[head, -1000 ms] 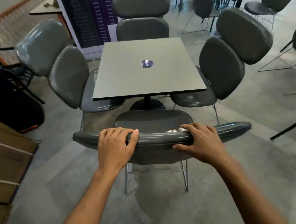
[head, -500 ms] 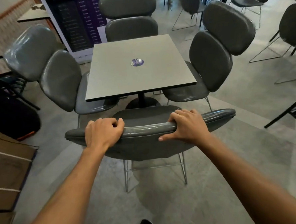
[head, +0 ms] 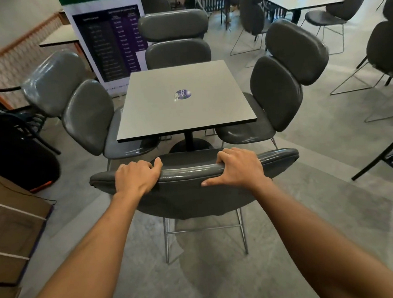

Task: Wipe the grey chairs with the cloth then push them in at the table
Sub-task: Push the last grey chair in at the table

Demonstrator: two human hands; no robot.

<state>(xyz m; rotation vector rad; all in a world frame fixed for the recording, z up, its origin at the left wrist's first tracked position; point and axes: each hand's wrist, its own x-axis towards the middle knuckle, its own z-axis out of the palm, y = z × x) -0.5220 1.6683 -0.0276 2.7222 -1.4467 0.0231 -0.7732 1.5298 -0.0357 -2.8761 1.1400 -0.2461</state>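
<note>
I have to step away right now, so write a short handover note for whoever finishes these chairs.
Left hand and right hand both grip the top edge of the near chair. Its seat front sits about level with the table edge, barely under. Left chair, far chair and right chair are drawn up to the table. No cloth is in view; wiping cannot be confirmed. Left: push the near chair in.

The table (head: pixel 183 103) is ringed by four chairs. The near chair (head: pixel 193 195) is gripped at its backrest top, left hand (head: pixel 135 180) beside right hand (head: pixel 238 169).
</note>
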